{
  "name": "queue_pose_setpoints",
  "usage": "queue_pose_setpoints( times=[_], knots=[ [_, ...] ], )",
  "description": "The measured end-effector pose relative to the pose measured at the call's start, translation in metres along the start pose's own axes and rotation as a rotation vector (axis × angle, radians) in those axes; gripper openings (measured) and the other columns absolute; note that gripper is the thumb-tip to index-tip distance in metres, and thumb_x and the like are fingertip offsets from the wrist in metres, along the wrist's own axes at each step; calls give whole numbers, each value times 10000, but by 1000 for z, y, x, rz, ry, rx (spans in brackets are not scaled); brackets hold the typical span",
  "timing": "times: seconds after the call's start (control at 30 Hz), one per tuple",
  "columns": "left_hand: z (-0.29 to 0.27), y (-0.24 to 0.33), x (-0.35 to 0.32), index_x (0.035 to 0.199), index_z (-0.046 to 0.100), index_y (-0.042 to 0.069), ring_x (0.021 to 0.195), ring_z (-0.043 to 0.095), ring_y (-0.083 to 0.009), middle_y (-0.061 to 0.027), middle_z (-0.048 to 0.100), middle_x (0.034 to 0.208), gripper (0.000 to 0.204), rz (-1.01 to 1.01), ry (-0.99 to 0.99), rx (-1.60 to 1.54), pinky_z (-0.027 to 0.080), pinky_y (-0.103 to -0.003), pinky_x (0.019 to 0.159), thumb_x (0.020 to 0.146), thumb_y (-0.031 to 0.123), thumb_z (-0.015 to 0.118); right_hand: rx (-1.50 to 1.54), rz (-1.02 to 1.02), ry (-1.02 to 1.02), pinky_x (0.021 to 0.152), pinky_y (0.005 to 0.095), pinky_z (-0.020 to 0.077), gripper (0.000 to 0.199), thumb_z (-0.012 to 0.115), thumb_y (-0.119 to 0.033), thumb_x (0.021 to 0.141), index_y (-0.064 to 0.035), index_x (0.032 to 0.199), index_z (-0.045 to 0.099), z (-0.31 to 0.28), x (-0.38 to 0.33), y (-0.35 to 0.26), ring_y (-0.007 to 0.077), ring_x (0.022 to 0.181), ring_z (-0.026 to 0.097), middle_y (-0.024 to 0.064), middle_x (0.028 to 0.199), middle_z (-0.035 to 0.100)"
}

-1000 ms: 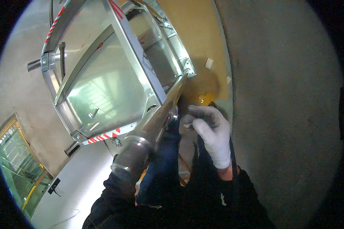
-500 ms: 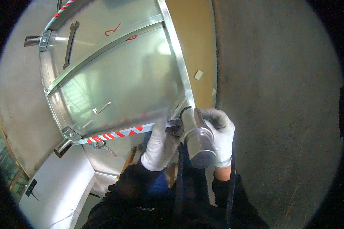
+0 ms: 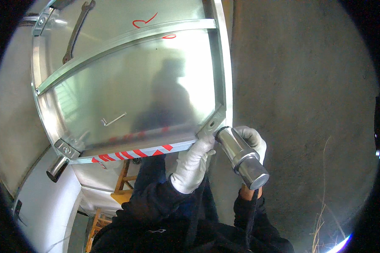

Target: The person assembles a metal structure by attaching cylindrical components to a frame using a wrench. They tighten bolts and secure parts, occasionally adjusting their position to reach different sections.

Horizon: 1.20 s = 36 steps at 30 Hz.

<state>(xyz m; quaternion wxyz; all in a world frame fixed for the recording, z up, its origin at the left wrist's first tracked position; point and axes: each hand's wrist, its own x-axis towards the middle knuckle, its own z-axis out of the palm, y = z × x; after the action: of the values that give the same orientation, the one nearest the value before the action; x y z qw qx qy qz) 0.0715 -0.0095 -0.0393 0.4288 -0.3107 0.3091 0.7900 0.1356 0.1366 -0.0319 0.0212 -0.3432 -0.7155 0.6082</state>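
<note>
Grey concrete behind; both gloved hands' fingers (image 3: 197, 157) wrap steel cylinder (image 3: 242, 157) below red-striped metal frame (image 3: 133, 152).

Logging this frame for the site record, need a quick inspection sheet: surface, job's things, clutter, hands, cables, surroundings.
Surface: shiny galvanised sheet-metal panel with raised cross-ribs, red marker scribbles near the top.
Job's things: polished steel cylinder tool set against the panel's lower right corner bracket; red-and-white striped tape along the lower edge.
Clutter: long spanner and small bent hex key lying on the panel.
Hands: left hand, white glove, at the corner edge; right hand, white glove, wrapped behind the cylinder.
Cables: dark strap hanging below the cylinder.
Surroundings: grey concrete wall on the right; wooden ladder below.
</note>
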Motion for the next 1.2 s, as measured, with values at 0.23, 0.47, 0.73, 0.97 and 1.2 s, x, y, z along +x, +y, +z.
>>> queue_pose_setpoints(
  times=[0.23, 0.47, 0.73, 0.97, 1.2],
  knots=[
    [-5, -5, 3, 1259, 532, 10, 1073, 578, -157, -79, 604, 1212, 448, 84, -24, 95, 441, -325, 931, 905, 277, 592, -95, -71, 2, 723, 267, 488, 132, 723, 16, 781, 1, 856, 616, 3, 2, -14, 148, 777, 609, 92, 857, 653],
    [3, -5, -4, 1197, 561, 35, 897, 628, -150, -76, 633, 1128, 363, 146, 91, 117, 499, -290, 729, 863, 152, 641, -210, -46, -82, 710, 266, 495, 170, 733, 20, 762, -1, 845, 586, -7, 5, -20, 149, 767, 620, 100, 839, 658],
    [13, 10, -4, 1132, 598, 27, 846, 635, -142, -63, 652, 1033, 312, 92, -51, -4, 506, -278, 693, 863, 173, 659, -95, 254, -210, 979, 347, 436, 662, 696, -343, 832, 72, 1296, 468, -15, -8, -57, 244, 1131, 577, 183, 1252, 578],
    [-9, -3, -5, 1263, 509, 23, 944, 603, -137, -64, 606, 1131, 475, -23, 58, 164, 499, -290, 755, 883, 258, 667, 245, 681, -420, 976, 317, 422, 629, 594, -319, 903, 94, 1343, 416, -16, 39, -97, 219, 1117, 554, 183, 1254, 557],
    [8, 4, -2, 1277, 510, 18, 998, 577, -171, -75, 585, 1172, 430, -129, 105, 3, 448, -309, 880, 940, 276, 582, -23, 894, -578, 825, 279, 485, 517, 714, -264, 852, 56, 1209, 521, 10, 79, -129, 138, 920, 592, 85, 1043, 626]
  ],
)
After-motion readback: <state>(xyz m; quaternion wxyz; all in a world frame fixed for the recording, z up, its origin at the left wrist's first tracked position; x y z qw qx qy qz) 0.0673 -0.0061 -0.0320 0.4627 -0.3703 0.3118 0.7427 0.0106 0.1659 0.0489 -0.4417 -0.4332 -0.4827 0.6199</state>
